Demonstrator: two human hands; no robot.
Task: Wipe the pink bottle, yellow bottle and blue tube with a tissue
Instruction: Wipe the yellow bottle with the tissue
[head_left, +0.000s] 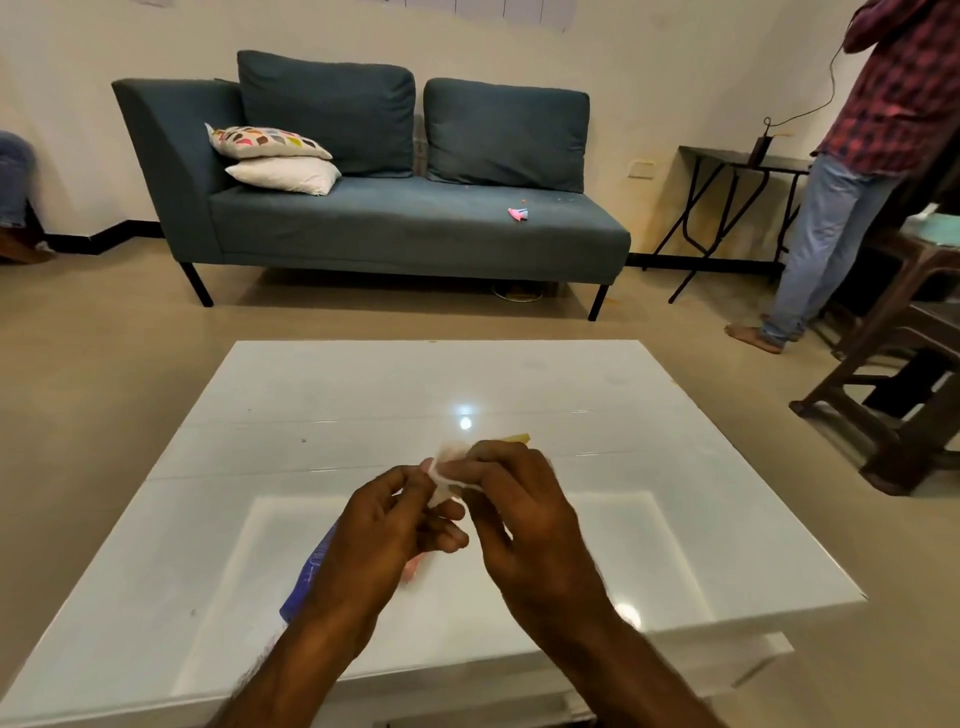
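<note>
Both hands work above the glossy white table. The right hand is closed around a yellow bottle, of which only a sliver shows past the fingers. The left hand pinches a crumpled white tissue against it. The blue tube lies on the table under the left wrist; a pink bottle shows below the left palm, mostly hidden. Judgement: yellow bottle being wiped. Rotate bottle inside tissue; keep firm grip; cover cap and base.
</note>
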